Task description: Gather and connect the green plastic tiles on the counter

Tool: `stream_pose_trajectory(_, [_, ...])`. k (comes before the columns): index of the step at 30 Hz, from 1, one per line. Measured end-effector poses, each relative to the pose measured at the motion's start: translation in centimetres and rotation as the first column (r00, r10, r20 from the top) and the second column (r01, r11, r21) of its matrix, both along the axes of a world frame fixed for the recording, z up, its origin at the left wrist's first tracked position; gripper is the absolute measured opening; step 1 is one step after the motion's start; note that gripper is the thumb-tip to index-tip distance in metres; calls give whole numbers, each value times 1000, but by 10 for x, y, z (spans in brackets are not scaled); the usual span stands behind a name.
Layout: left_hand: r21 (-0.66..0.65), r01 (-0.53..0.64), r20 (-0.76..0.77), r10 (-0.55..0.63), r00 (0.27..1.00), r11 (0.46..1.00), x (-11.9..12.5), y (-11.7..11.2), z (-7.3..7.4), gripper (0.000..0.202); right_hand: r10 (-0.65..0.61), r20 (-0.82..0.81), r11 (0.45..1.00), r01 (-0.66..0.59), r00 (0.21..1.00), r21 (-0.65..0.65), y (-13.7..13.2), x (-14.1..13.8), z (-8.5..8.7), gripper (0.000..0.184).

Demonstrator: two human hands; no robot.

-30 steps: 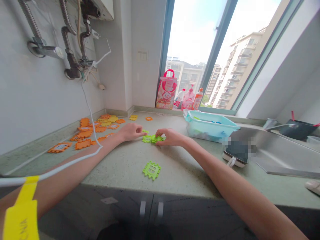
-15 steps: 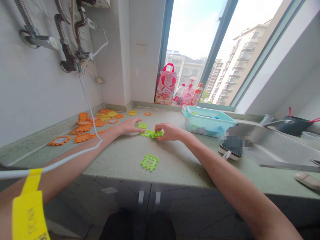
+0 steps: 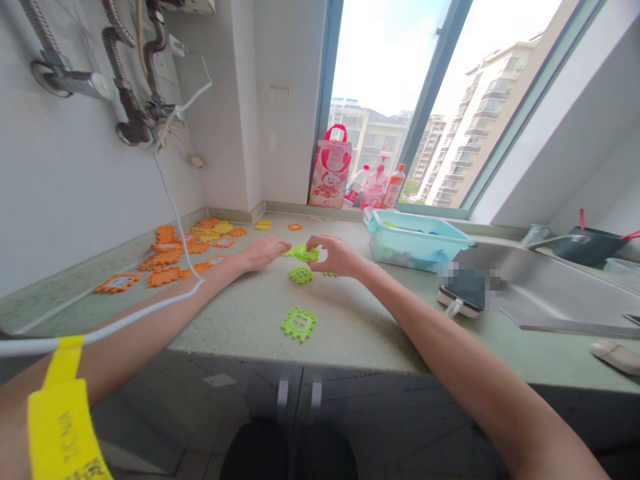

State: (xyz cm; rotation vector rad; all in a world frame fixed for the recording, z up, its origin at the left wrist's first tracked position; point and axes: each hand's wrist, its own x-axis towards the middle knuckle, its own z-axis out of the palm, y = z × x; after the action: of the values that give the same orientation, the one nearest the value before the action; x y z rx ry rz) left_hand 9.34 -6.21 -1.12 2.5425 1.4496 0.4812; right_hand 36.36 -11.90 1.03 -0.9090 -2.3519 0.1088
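Green puzzle tile (image 3: 306, 253) was clamped in the right hand (image 3: 340, 257) fingers just above the table (image 3: 360, 333) middle; the left hand (image 3: 263, 252) touched it, grip unclear. Two loose green tiles (image 3: 301, 275) lay unjoined toward the front edge, orange tiles (image 3: 167, 257) at back-left.

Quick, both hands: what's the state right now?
Left hand: fingers extended to the lifted green interlocking tile; whether it grips cannot be told.
Right hand: closed, pinching that tile.

Bright daylight from the window (image 3: 400, 87), blown-out sky, wide-angle bending at the edges.
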Motion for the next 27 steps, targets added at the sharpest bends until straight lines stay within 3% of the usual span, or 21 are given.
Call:
stream_pose_trajectory(7, [121, 121, -37, -117, 992, 985, -7, 1, 6, 54, 52, 163, 977, -16, 985, -212, -14, -17, 2, 24])
stream_pose_trajectory(11, [123, 36, -27, -33, 999, 992, -11, -2, 12, 55, 40, 231, 976, 12, 972, -219, -21, -13, 9, 42])
stream_pose_trajectory(16, [199, 15, 140, -44, 989, 980, -13, -17, 27, 68, -8, 269, 986, 53, 963, -161, -20, -14, 7, 28])
stream_pose_trajectory(19, [268, 128, 276, -203, 939, 955, -9, -37, 44, 66, -41, 274, 993, 69, 961, -94, -16, -9, 9, 27])
stream_pose_trajectory(21, [235, 258, 310, -323, 894, 937, -4, -53, 54, 66, -86, 246, 993, 103, 966, -58, -13, 3, 16, 27])
stream_pose_trajectory(24, [48, 455, 299, -448, 843, 889, 9, -76, 57, 66, -175, 195, 982, 186, 965, -39, -8, 26, 28, 28])
stream_pose_trajectory(27, [-133, 595, 271, -548, 791, 793, 25, -95, 48, 60, -223, 253, 963, 253, 941, -93, -4, 42, 34, 30])
